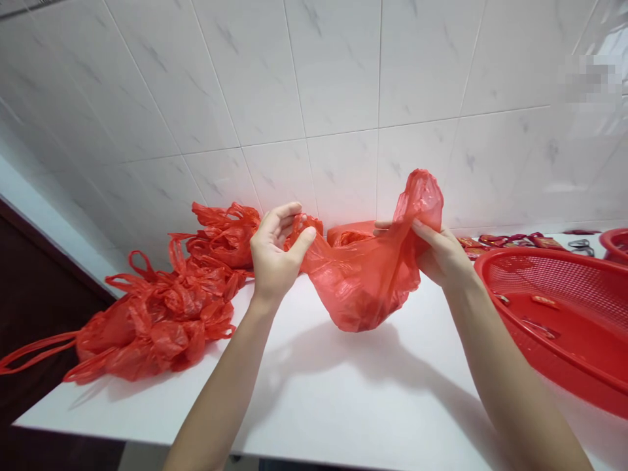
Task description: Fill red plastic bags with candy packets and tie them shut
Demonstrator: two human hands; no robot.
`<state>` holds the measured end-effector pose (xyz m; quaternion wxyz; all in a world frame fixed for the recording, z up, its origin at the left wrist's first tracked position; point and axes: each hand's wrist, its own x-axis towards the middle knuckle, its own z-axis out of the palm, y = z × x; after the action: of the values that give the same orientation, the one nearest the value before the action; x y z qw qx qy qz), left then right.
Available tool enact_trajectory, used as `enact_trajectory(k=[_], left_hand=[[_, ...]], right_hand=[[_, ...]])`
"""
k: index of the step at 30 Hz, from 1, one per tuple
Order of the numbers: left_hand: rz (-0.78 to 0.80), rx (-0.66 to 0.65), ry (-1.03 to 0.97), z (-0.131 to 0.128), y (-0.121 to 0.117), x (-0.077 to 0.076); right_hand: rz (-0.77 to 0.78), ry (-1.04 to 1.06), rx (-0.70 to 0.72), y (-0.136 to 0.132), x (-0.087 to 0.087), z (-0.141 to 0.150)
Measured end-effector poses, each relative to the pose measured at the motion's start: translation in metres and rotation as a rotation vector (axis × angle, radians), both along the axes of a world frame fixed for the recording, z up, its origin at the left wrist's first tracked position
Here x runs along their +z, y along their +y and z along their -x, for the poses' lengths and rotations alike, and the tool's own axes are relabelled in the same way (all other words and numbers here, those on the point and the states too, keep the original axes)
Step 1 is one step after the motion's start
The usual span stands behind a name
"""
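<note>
A thin red plastic bag (366,281) hangs between my two hands, sagging above the white table with its shadow below. My left hand (280,245) has one handle of the bag at its fingers, with the thumb pointing up and across. On the other side, my right hand (439,252) grips the second handle between thumb and fingers, and the top of that handle stands up above it. Something darker shows faintly through the bag's bottom, but I cannot make out what it is.
Several tied red plastic bags (157,314) lie heaped on the left of the white table (314,392). A large red basket (554,314) with a few small packets stands at the right. Small red packets (520,242) lie behind it. A tiled wall (338,78) rises behind.
</note>
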<state>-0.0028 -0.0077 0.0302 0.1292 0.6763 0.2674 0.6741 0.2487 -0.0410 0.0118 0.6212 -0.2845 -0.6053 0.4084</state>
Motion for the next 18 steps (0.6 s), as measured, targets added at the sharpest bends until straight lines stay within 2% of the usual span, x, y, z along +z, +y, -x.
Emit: enact_trajectory(k=[4,8,10,13,16,18], left_hand=[[-0.050,0.039,0.003,0.013,0.010,-0.019],[-0.078,0.056,-0.069,0.024,0.019,-0.058],[0.011,-0.019,-0.084,0.028,0.021,-0.082],[0.182,-0.269,-0.023,0.029,0.018,-0.109],[0.342,-0.499,0.073,0.023,0.007,-0.120],[0.464,-0.518,0.095,0.017,0.000,-0.118]], right_hand=[[0.027,0.057,-0.013,0.006,-0.004,0.000],[0.041,0.088,-0.060,0.009,-0.007,0.000],[0.056,0.114,-0.057,0.011,-0.008,0.001],[0.087,0.199,-0.016,0.013,-0.008,0.002],[0.123,0.296,0.022,0.013,-0.007,0.003],[0.133,0.335,0.037,0.012,-0.006,0.004]])
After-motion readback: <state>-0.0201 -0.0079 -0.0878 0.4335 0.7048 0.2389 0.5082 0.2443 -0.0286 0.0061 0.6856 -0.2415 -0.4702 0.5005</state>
